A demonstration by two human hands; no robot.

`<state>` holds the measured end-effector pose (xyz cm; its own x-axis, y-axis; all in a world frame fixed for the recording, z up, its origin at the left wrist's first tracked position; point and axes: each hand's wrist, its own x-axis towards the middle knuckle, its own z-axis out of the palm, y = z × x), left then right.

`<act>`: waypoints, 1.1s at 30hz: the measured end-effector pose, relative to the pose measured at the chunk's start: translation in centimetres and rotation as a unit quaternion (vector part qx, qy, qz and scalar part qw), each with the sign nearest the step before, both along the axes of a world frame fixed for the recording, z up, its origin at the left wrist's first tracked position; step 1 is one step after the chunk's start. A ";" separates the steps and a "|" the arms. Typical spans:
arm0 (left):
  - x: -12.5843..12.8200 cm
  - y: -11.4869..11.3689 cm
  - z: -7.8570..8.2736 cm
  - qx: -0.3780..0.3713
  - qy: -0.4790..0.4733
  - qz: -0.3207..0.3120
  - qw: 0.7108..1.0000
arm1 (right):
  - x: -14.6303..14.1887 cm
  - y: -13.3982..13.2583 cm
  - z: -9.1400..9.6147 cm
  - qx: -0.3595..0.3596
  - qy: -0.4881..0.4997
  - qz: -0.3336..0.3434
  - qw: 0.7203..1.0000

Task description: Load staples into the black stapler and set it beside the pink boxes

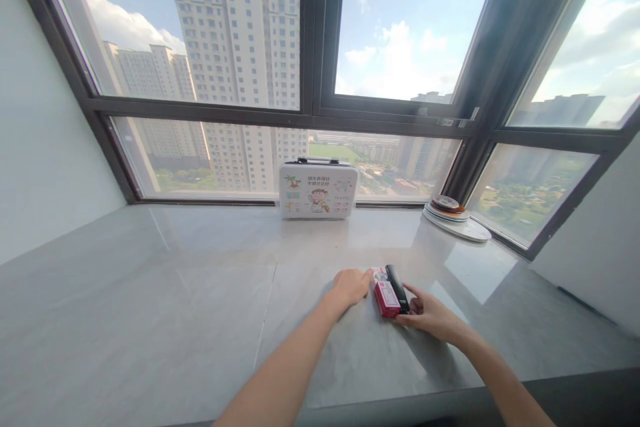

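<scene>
A small red and white box [385,296] lies on the grey stone sill [200,293], with a slim black object [398,287] lying along its right side. My left hand [351,285] rests at the box's left edge, fingers curled and touching it. My right hand [431,314] comes in from the right, thumb and fingers closed around the near end of the box and the black object. Both things lie flat on the sill.
A white case [318,190] with cartoon pictures stands upright against the window at the back. A stack of round plates or coasters [454,218] sits at the back right. Dark window frames and white side walls bound the sill.
</scene>
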<state>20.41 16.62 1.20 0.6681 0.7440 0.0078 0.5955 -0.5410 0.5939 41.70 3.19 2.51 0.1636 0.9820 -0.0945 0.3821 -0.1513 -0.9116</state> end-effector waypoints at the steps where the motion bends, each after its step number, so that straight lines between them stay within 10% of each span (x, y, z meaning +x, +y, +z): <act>1: -1.3 0.2 -0.1 0.009 0.008 0.023 1.000 | 0.5 -0.6 -0.1 -0.003 0.015 -0.008 1.000; 6: -10.7 1.2 -0.3 0.070 0.039 0.137 0.987 | 0.3 -3.8 -1.7 -0.036 0.047 -0.007 0.998; 12: -18.9 -2.1 -1.2 0.158 0.035 0.166 0.973 | -10.5 -3.4 -2.4 0.052 0.000 0.111 0.992; 19: -18.3 -7.1 -3.4 0.215 0.045 0.171 0.960 | -19.1 1.9 -1.9 0.137 -0.247 0.151 0.947; 33: -17.0 -8.9 -3.9 0.274 0.138 0.297 0.904 | -20.7 1.3 -2.9 0.085 -0.427 0.095 0.895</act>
